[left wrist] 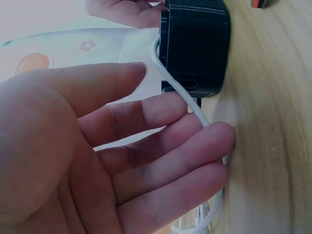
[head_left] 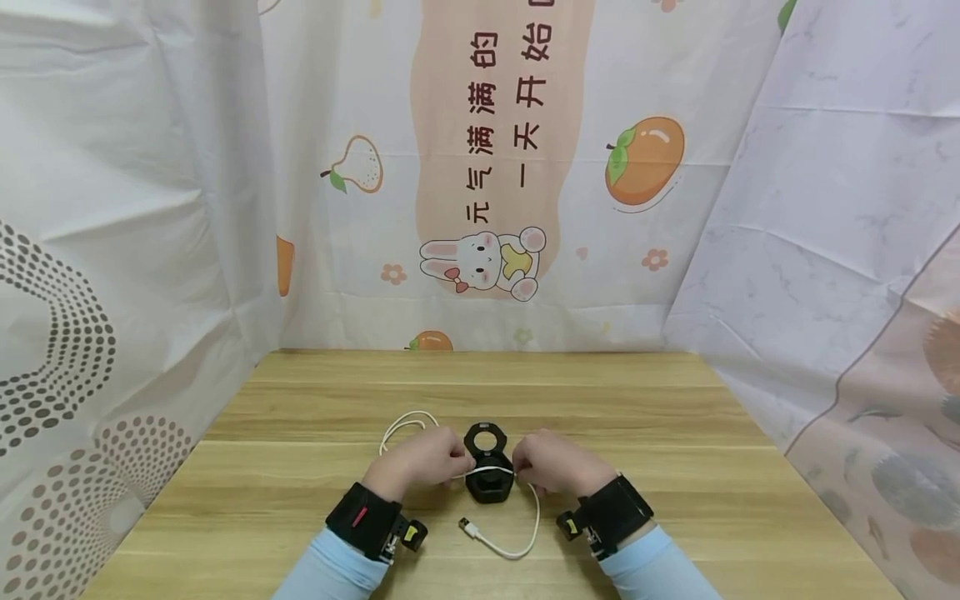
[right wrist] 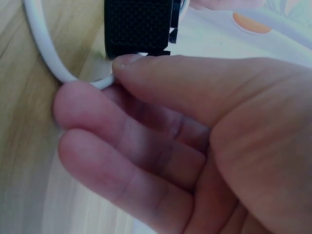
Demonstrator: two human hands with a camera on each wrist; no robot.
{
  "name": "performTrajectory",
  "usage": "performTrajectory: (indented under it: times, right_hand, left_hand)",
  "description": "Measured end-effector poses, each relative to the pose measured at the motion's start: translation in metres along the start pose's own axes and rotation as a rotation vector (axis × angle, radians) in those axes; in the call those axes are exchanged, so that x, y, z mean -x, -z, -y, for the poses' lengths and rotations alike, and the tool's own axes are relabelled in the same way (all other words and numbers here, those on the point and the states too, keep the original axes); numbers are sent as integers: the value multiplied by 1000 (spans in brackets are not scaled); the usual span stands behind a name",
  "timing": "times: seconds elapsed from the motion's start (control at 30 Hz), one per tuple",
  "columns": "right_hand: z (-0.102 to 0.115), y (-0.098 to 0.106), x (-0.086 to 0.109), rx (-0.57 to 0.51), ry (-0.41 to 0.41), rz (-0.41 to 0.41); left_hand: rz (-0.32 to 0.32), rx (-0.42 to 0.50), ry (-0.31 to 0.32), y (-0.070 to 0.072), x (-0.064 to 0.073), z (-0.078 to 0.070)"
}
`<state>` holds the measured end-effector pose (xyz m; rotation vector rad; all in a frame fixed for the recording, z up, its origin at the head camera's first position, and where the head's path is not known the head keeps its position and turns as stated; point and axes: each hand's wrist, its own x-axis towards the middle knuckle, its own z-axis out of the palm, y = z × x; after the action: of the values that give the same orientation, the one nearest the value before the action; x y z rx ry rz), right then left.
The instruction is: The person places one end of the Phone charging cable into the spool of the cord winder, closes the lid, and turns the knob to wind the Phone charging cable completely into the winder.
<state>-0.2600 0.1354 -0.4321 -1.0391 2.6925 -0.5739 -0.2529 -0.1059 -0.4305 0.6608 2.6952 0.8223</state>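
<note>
A small black octagonal case point(head_left: 489, 490) stands on the table with its lid point(head_left: 486, 429), which has a round opening, raised at the back. A white USB cable point(head_left: 491, 468) runs across the case between the two hands. My left hand point(head_left: 431, 457) is at the left side of the case; in the left wrist view the cable point(left wrist: 178, 87) passes over and between its relaxed fingers, thumb apart. At the right side, my right hand point(head_left: 558, 462) pinches the cable point(right wrist: 100, 83) between thumb and fingers. The USB plug point(head_left: 469, 528) lies in front of the case.
A loop of cable point(head_left: 397, 425) lies behind the left hand on the wooden table point(head_left: 315, 400). Printed curtains point(head_left: 345, 250) enclose the table at the back and both sides. Each wrist wears a black strap point(head_left: 365, 518) with a small camera.
</note>
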Motion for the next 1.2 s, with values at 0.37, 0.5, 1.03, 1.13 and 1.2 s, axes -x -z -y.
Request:
performTrajectory:
  times: [0.37,0.5,1.03,1.13,1.2]
  right_hand:
    - [-1,-1,0,-14,-1,3]
    - [-2,-1,-1,-13,1,-1]
    - [-1,-2,-1,8,-2,0]
    - [-1,-2,-1,1,-5,-3]
    - [0,-3,-1,-2,-6,-6]
  left_hand:
    - [-34,-42,14,-6,-4,-1]
    - [-29,-41,30,-6,-4,-2]
    - [-70,-82,32,-10,-8,-5]
    - [-66,-72,42,-10,-8,-6]
    - [-63,-71,52,-10,-7,-6]
